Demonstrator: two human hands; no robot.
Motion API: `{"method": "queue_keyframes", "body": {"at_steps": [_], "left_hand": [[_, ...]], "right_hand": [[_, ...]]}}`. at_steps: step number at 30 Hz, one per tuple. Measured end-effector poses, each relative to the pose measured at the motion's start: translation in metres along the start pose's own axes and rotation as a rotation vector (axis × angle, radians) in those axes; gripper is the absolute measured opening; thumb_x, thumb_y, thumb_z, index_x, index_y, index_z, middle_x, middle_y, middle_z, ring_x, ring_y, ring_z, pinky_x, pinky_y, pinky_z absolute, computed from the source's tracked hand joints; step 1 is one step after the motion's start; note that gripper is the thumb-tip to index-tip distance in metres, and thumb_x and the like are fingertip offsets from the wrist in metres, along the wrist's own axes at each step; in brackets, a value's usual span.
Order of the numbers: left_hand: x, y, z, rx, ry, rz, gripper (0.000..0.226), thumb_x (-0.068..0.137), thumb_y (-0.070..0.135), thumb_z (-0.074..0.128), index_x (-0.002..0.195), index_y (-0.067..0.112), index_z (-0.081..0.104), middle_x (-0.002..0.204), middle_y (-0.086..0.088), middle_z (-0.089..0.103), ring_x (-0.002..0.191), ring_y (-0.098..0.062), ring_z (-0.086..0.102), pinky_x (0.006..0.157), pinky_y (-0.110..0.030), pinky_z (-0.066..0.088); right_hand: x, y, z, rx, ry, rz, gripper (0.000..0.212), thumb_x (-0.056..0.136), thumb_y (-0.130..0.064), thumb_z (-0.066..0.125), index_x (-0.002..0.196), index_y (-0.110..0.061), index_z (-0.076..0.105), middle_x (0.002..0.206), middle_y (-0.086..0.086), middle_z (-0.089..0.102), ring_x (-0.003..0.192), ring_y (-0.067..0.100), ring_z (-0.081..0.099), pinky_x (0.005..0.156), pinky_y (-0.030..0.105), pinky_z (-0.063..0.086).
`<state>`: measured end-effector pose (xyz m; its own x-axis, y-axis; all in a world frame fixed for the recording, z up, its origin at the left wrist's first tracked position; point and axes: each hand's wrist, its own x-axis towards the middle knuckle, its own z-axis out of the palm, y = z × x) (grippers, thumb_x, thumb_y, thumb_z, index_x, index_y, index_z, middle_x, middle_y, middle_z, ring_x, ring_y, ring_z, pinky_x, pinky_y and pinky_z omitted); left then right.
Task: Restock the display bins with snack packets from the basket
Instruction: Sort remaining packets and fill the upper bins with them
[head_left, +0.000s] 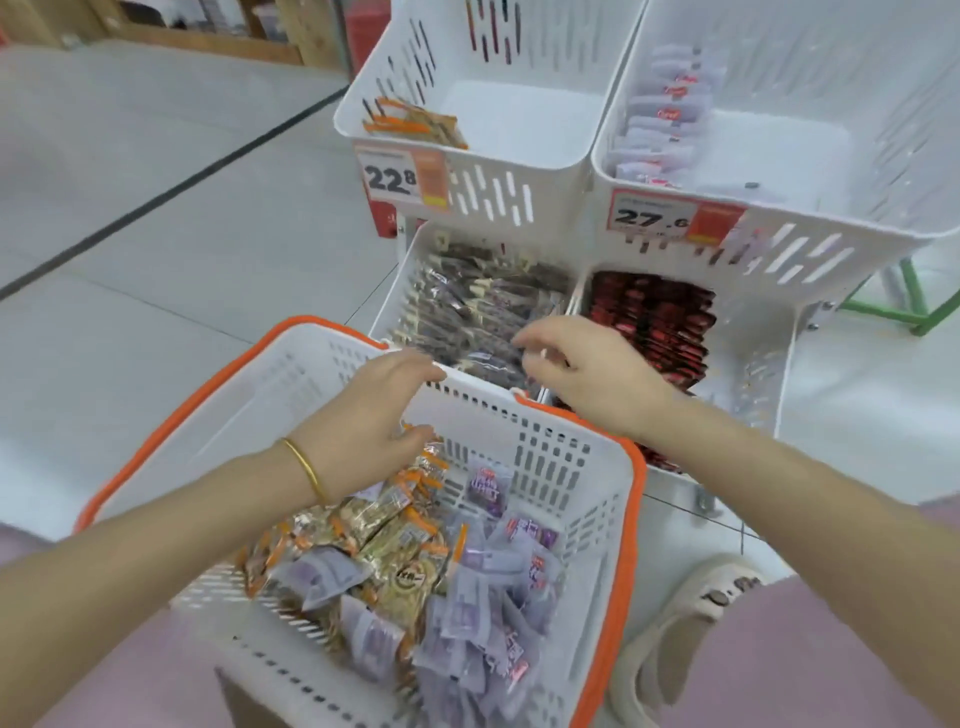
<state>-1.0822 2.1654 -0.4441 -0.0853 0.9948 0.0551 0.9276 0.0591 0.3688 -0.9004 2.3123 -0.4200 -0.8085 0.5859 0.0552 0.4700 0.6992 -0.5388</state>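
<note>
Head view: the left hand (374, 410) reaches into a white slotted plastic basket with an orange rim (618, 499). Its fingers are stretched out over the basket's far edge and its thumb is spread below them, just above a heap of orange-and-gold snack packets (384, 525). It grips nothing that can be seen. A thin gold bangle (304, 467) circles that wrist. The right hand (587, 374) hovers beyond the basket's far rim with its fingers loosely curled. It is blurred, and no packet shows in it. Inside the basket the orange-and-gold packets lie toward the left and a pile of pale purple snack packets (467, 623) fills the right and near side. Just past the hands stand two low white slotted bins side by side. The lower left bin (400, 280) is packed with dark brown packets (467, 301) and the lower right bin (753, 364) holds rows of red packets (654, 322). Above them sit two more. The upper left bin (519, 135) has a few orange packets (415, 124) in its left corner and a price tag reading 22.8 (400, 179). The upper right bin (779, 156) has a row of pale purple packets (665, 114) along its left wall and a price tag reading 27.6 (660, 218). A beige shoe (691, 613) rests on the grey tiled floor (156, 260) right of the basket.
</note>
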Motion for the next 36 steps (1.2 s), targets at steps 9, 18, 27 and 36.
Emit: {"method": "queue_keyframes", "body": {"at_steps": [9, 18, 27, 36], "left_hand": [[-0.036, -0.054, 0.028, -0.009, -0.084, -0.209, 0.047, 0.09, 0.016, 0.054, 0.136, 0.011, 0.042, 0.138, -0.008, 0.041, 0.13, -0.024, 0.034, 0.108, -0.029, 0.023], [-0.025, -0.121, 0.11, -0.089, -0.18, -0.669, 0.066, 0.089, 0.037, 0.058, 0.142, 0.009, 0.03, 0.143, -0.017, 0.032, 0.131, -0.033, 0.032, 0.106, -0.04, 0.03], [0.001, -0.133, 0.151, -0.167, -0.132, -0.842, 0.053, 0.087, 0.025, 0.06, 0.132, 0.01, 0.036, 0.132, -0.019, 0.038, 0.117, -0.037, 0.044, 0.094, -0.043, 0.042], [0.003, -0.1, 0.08, -1.355, 0.133, -1.004, 0.026, 0.093, 0.013, 0.05, 0.119, 0.008, 0.052, 0.119, -0.019, 0.059, 0.095, -0.032, 0.061, 0.078, -0.041, 0.054]], "right_hand": [[-0.014, 0.042, 0.194, 0.306, -0.147, 0.631, 0.032, 0.096, -0.014, 0.05, 0.128, -0.014, 0.052, 0.126, 0.013, 0.056, 0.092, 0.024, 0.055, 0.072, 0.027, 0.044], [-0.012, 0.053, 0.248, 0.213, -0.004, 0.681, 0.044, 0.092, -0.007, 0.053, 0.134, -0.021, 0.051, 0.134, 0.007, 0.046, 0.124, 0.024, 0.044, 0.104, 0.027, 0.032], [-0.003, 0.043, 0.233, 0.167, 0.104, 0.357, 0.026, 0.092, -0.007, 0.055, 0.116, -0.007, 0.066, 0.103, 0.005, 0.059, 0.088, 0.01, 0.052, 0.075, 0.008, 0.03], [0.0, 0.002, 0.156, 0.537, 0.32, 0.372, 0.024, 0.084, -0.004, 0.067, 0.096, -0.021, 0.056, 0.079, -0.007, 0.049, 0.07, 0.003, 0.048, 0.066, 0.013, 0.04]]}}
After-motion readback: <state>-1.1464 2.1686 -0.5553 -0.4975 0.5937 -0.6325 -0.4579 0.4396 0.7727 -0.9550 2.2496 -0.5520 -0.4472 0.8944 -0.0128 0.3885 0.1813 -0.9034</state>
